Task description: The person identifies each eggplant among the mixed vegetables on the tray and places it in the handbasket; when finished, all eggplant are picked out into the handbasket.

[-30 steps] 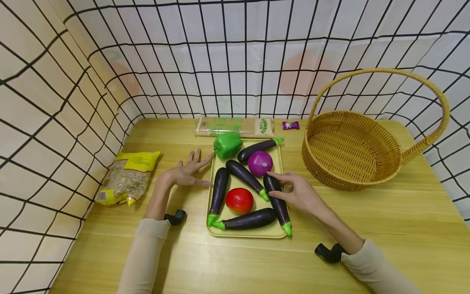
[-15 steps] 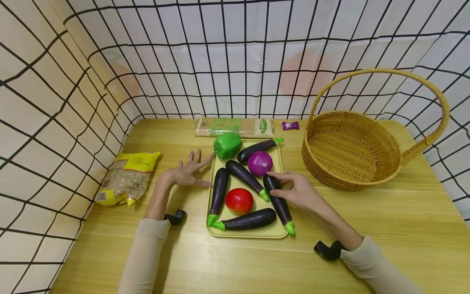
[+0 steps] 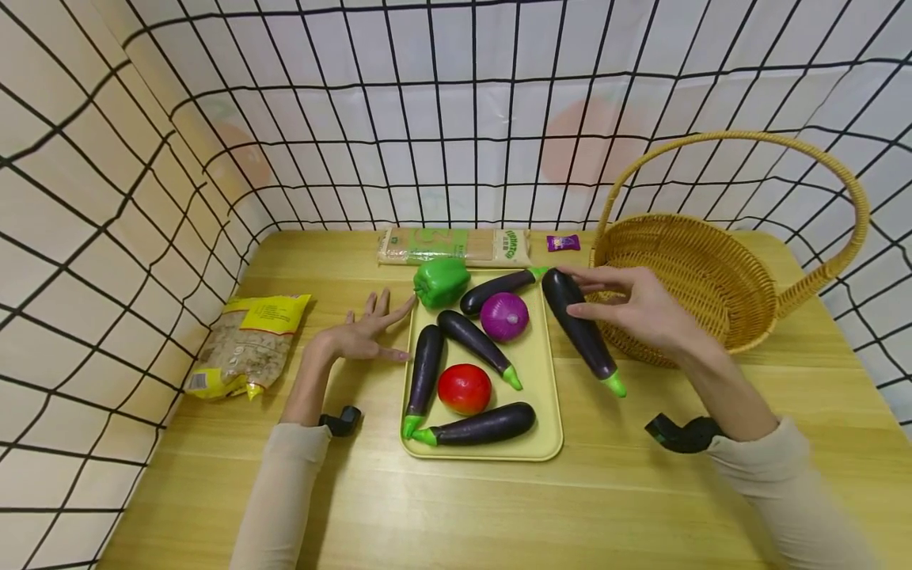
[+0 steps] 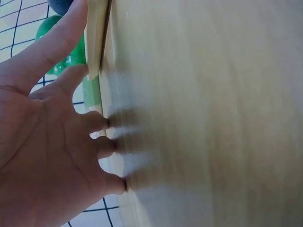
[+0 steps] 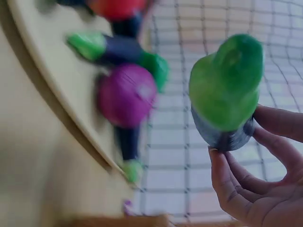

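An eggplant (image 3: 580,328) hangs in the air off the tray's right side, pinched near its thick end between the thumb and fingers of my right hand (image 3: 641,309). In the right wrist view its green stem end (image 5: 227,85) points at the camera. My left hand (image 3: 363,336) rests at the left edge of the yellow tray (image 3: 545,427), fingers spread; in the left wrist view the hand's fingertips (image 4: 105,124) meet the tabletop. On the tray lie several more eggplants (image 3: 484,425), a red tomato (image 3: 465,389), a purple onion (image 3: 504,317) and a green bell pepper (image 3: 442,283).
A wicker basket (image 3: 773,301) with a tall handle stands at the right, partly behind my right hand. A noodle packet (image 3: 456,246) and a small purple packet (image 3: 564,242) lie at the back. A yellow-topped bag (image 3: 249,346) lies at the left. Black wire grid encloses the table.
My right hand has lifted the eggplant off the tray's right edge and carried it up and to the right, towards the basket. The left hand has stayed in place.
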Demonstrator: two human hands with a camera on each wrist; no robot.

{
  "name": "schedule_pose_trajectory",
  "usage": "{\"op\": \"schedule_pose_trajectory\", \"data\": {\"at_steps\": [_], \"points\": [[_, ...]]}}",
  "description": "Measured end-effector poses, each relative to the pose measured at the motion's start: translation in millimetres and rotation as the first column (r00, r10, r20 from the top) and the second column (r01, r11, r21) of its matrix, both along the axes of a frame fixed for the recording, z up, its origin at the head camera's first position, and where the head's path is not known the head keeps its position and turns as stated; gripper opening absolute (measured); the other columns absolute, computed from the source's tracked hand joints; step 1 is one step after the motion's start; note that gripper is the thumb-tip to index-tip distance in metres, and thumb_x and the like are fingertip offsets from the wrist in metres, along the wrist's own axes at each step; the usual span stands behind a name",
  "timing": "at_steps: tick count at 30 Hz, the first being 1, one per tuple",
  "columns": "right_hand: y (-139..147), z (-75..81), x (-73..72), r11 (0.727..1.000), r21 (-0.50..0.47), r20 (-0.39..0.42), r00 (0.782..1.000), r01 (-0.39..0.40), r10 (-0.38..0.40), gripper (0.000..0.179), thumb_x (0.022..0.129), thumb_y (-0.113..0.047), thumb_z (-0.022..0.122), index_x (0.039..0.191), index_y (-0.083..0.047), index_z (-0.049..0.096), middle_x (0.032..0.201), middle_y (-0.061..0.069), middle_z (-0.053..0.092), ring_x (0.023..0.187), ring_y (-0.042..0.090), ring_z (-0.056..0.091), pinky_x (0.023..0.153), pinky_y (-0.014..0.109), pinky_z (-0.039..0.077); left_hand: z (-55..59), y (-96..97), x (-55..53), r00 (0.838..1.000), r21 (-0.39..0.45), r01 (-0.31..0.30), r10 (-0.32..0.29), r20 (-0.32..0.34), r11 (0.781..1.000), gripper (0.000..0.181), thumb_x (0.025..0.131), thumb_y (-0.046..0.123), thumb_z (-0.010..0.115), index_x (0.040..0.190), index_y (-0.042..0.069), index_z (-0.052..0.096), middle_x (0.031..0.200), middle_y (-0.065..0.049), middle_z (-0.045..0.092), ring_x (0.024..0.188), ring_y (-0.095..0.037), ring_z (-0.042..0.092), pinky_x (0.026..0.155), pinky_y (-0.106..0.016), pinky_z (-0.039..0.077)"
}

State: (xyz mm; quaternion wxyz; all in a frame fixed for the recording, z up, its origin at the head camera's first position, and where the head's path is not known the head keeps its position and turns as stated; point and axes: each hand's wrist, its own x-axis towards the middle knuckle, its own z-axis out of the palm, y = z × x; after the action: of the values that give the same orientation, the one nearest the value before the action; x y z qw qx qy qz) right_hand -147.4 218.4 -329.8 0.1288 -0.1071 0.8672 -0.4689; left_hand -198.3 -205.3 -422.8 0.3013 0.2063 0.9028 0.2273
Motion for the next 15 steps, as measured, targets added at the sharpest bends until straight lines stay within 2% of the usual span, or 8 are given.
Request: {"op": "schedule_pose_trajectory", "data": {"at_steps": [3,7,10,15], "points": [[16.4,18.1,-15.1,0.998,0.025,-0.006,0.999,0.051,-0.051,0.06,0.096,-0.032,0.076,0.152,-0.028,0.054,0.146,0.015,0.06,0.131,0.031,0.06,0.104,0.036,0.052,-0.6,-0.5,-0.1,1.0,0.002,-0.002,0.002,0.002,1.0,0.1,0.097,0.048,0.068,0.167,0.03,-0.001,0.167,-0.025,-0.029,0.156,-0.043,-0.028,0.12,-0.075,-0.017],[42.0,32.3,-38.8,0.993,0.081,-0.037,0.996,0.083,-0.08,0.062,0.096,-0.031,0.075,0.153,-0.03,0.05,0.151,0.015,0.056,0.128,0.015,0.054,0.098,0.019,0.049,-0.6,-1.1,0.1,1.0,0.012,-0.004,0.004,0.003,1.0,0.099,0.098,0.048,0.068,0.167,0.029,0.0,0.167,-0.025,-0.028,0.156,-0.044,-0.027,0.119,-0.075,-0.017],[61.3,35.8,-55.8,0.989,0.119,-0.073,0.994,0.091,-0.082,0.06,0.097,-0.028,0.075,0.153,-0.028,0.052,0.147,0.012,0.059,0.118,0.005,0.055,0.086,0.01,0.052,-0.4,-1.5,0.2,1.0,0.016,-0.002,0.002,0.001,1.0,0.098,0.098,0.047,0.067,0.167,0.029,0.0,0.167,-0.026,-0.028,0.156,-0.045,-0.027,0.119,-0.076,-0.017],[89.2,33.9,-78.3,0.984,0.162,-0.055,0.996,0.08,-0.072,0.057,0.099,-0.023,0.072,0.152,-0.026,0.053,0.142,0.002,0.059,0.113,0.0,0.053,0.082,0.008,0.053,-1.1,-1.5,-0.1,1.0,0.014,0.002,-0.002,0.0,1.0,0.099,0.098,0.046,0.068,0.167,0.029,0.0,0.167,-0.026,-0.029,0.155,-0.045,-0.028,0.118,-0.075,-0.019]]}}
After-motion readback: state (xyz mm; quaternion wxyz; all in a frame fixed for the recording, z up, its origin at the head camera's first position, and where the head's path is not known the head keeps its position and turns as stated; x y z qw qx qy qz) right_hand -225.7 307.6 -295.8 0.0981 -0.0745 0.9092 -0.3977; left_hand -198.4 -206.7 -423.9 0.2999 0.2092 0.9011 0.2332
